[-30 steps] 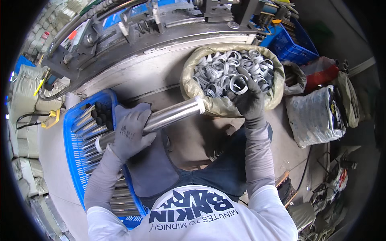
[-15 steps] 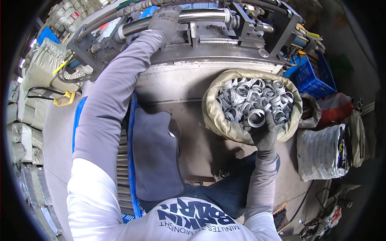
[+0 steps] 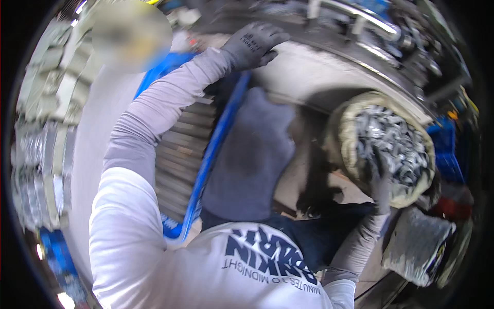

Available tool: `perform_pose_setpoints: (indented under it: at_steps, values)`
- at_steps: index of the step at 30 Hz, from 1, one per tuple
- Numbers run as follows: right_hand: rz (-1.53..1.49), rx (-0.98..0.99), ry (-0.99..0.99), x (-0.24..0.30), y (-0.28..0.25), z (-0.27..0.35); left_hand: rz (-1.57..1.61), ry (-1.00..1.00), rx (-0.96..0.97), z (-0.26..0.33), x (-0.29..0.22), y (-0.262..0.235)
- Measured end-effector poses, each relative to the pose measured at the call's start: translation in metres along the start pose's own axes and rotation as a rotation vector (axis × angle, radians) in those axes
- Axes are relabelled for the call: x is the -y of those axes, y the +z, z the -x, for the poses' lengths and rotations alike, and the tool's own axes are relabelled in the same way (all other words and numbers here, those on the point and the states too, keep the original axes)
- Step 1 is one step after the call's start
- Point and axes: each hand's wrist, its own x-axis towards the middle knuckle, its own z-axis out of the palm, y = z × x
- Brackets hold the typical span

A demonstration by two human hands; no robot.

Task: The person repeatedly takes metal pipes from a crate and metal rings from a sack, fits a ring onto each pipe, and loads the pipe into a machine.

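Note:
My left hand [image 3: 254, 45], in a grey glove, reaches out past the far end of a blue crate [image 3: 219, 139]. Its fingers are stretched out and no object shows in them. Metal tubes [image 3: 180, 170] lie stacked in that crate. At the near side of a pale woven sack [image 3: 350, 139], my gloved right hand [image 3: 380, 172] reaches in among grey rings [image 3: 393, 134]. Motion smears its fingers, so whether it holds a ring is hidden.
A machine [image 3: 381, 41] with a shiny metal bar stands along the far side. Right of the crate is a dark grey mat-like sheet [image 3: 252, 149]. Wrapped bundles [image 3: 41, 149] are piled at the left; another blue crate [image 3: 445, 149] stands beyond the sack.
The view has swung left. My left hand has come off the metal tube on the machine and back toward the crate. The ring seen in my right hand no longer shows clearly.

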Motion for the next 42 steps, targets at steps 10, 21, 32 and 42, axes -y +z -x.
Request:
perform_pose_setpoints:
  at_steps: [10,21,32,42]
  values:
    - [0.259,0.24,0.044,0.026,0.008,-0.008,0.081,-0.507,0.982,0.405,-0.036,0.023]
    - [-0.661,-0.207,0.045,0.094,0.035,-0.001,0.091,-0.644,0.398,0.321,-0.025,0.043]
    - [-0.932,-0.327,0.044,0.162,0.095,0.003,0.361,-0.128,0.125,0.057,-0.203,-0.054]
    - [-0.474,-0.436,-0.193,0.135,0.084,0.009,0.363,-0.078,0.295,0.037,-0.223,-0.03]
